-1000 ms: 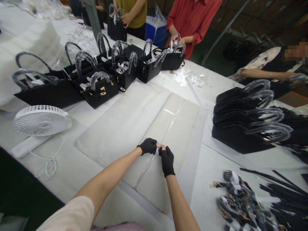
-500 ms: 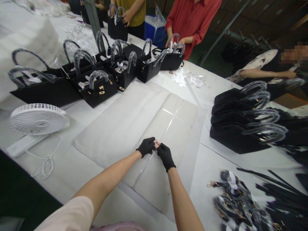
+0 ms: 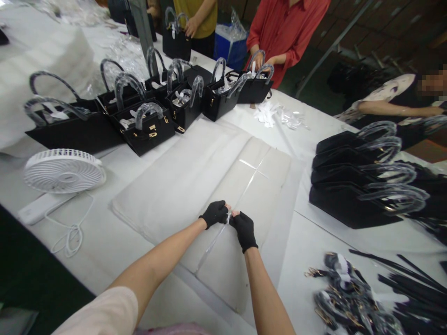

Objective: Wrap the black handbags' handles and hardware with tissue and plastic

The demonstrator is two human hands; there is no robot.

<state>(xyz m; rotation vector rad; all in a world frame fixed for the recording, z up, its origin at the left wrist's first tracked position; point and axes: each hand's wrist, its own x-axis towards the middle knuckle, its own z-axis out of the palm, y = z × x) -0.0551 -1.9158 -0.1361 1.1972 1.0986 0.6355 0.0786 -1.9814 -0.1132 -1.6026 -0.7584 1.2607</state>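
Observation:
A bundle of translucent white sheets [image 3: 260,195] lies on a wider stack of similar sheets [image 3: 167,177]. Thin plastic string [image 3: 248,187] crosses the bundle lengthwise and sideways. Over the middle of it, my left hand [image 3: 215,214], in a black fingerless glove, is closed on the string. My right hand [image 3: 243,229], gloved the same way, pinches the string just beside it. A small gap separates the two sets of fingertips, and a short bit of string shows between them.
Several black handbags [image 3: 145,130] with wrapped handles stand at the back left, near a white fan [image 3: 64,172]. More black handbags [image 3: 349,200] lie stacked at right. Wrapped straps [image 3: 352,298] lie front right. Co-workers, one in a red shirt [image 3: 286,32], stand across the table.
My hands have moved slightly apart, with string now showing between the fingertips. The whole view has shifted a little to the right.

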